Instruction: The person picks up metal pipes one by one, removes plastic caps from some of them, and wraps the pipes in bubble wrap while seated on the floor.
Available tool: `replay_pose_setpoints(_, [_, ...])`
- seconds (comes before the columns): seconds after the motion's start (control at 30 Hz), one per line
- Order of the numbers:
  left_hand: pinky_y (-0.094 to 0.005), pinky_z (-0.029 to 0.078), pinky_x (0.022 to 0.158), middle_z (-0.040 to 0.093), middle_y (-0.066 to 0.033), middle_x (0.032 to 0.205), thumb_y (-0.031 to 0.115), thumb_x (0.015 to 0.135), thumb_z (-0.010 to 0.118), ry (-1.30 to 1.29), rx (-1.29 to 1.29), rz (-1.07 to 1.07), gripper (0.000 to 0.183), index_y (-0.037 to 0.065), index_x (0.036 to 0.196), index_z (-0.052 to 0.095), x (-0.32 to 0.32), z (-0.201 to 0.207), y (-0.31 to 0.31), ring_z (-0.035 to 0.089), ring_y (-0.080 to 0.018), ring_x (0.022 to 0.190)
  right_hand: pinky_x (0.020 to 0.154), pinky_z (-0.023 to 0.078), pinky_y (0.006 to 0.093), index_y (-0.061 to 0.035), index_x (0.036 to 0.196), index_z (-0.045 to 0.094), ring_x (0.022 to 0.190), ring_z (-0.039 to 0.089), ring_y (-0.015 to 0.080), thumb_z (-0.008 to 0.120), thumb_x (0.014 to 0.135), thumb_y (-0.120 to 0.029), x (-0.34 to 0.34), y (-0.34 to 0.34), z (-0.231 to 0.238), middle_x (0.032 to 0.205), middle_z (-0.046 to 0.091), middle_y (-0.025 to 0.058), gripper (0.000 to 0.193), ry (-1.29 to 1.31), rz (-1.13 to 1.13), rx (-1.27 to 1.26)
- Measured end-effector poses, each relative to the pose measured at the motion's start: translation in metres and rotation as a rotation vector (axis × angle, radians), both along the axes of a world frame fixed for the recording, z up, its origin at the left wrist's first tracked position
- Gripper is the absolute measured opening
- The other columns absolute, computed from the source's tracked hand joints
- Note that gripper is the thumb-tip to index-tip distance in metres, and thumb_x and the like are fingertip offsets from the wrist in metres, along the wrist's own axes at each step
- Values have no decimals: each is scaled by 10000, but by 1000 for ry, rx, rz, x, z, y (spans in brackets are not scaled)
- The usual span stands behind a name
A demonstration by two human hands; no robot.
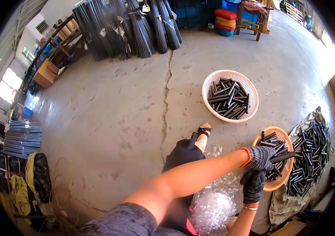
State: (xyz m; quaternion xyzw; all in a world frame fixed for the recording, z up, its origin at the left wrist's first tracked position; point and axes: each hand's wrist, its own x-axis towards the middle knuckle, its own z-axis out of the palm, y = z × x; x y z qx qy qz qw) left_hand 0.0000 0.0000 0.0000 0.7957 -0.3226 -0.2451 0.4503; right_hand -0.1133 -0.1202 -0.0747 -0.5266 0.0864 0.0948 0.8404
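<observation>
My left hand (261,158), in a grey knit glove with an orange cuff, reaches across to the right over an orange plastic basket (288,173). Its fingers are closed on a short black tube (283,157) that points out to the right. Just below it, my right hand (253,185), in a dark glove, is at the basket's near left edge; its fingers are hard to make out. More black tubes lie loose in this basket. A pale pink basket (254,88) farther off holds several similar tubes (230,98).
At the right, a heap of black tubes (311,153) lies on a crumpled sheet (285,208). Clear plastic wrap (214,206) is bunched beside my legs. Bundles of long dark rods (136,31) stand at the back. A crack (166,102) runs along the concrete floor.
</observation>
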Motion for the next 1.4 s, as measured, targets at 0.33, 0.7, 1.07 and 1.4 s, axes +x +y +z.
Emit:
replay_pose_setpoints(0.33, [-367, 490, 679, 625, -181, 818, 246, 752, 687, 111, -15, -28, 358, -4, 970, 552, -6, 14, 14, 622, -307, 768, 493, 443, 344, -125, 1093, 529, 612, 565, 214, 519, 905, -333, -100, -53, -155, 980, 596, 51, 281, 772, 99, -643])
replay_pose_setpoints(0.7, [-367, 493, 693, 616, -184, 856, 256, 765, 663, 215, -43, -58, 336, 5, 951, 541, -9, 11, 10, 623, -285, 763, 418, 402, 255, -98, 925, 526, 503, 535, 154, 599, 853, -401, -29, -6, -51, 705, 584, 60, 320, 207, -182, 7])
replay_pose_setpoints(1.07, [-387, 466, 760, 606, -191, 899, 311, 775, 658, 116, -30, -91, 381, -1, 956, 536, -9, 12, 7, 603, -317, 857, 413, 412, 265, -63, 1112, 462, 570, 580, 157, 560, 869, -444, -21, -8, -40, 824, 591, 66, 462, -118, -196, -273])
replay_pose_setpoints(1.4, [-285, 446, 443, 551, -84, 703, 186, 837, 612, 460, -100, -166, 245, 10, 951, 486, -18, 29, 12, 549, -142, 513, 386, 405, 291, -125, 989, 551, 474, 538, 178, 540, 895, -309, -98, -79, -184, 771, 568, 51, 207, 634, -132, -656])
